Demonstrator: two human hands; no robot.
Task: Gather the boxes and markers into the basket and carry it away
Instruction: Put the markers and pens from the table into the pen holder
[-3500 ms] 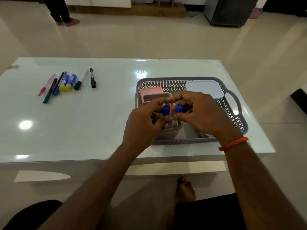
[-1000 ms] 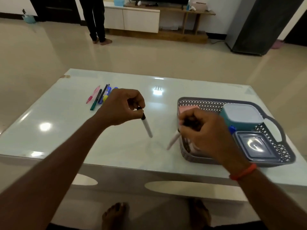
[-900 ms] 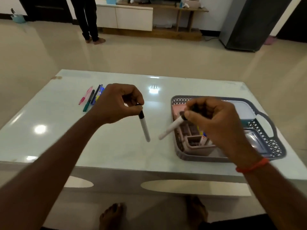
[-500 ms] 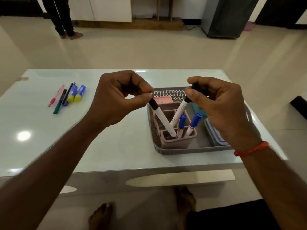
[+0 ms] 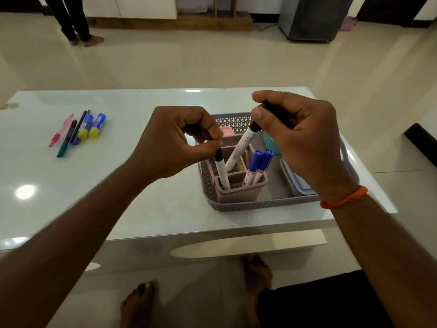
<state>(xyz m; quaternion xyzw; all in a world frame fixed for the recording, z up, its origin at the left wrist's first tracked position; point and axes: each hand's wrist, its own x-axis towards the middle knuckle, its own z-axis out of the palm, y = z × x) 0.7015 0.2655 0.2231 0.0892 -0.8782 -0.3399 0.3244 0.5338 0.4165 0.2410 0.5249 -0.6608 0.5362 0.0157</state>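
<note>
Standing markers [image 5: 222, 171] (caps up, apparently)

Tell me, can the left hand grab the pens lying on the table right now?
Probably not yet: the left hand is pinching a marker over the holder. The way to the pens looks free once it lets go.

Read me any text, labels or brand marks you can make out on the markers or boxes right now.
Nothing can be read.
White marker in right hand: grey print along the barrel, too blurred.
Two blue-capped markers: red label bands, too small.
Glue sticks on the table: blue label with white marks, illegible.
Boxes and basket: no text visible.
</note>
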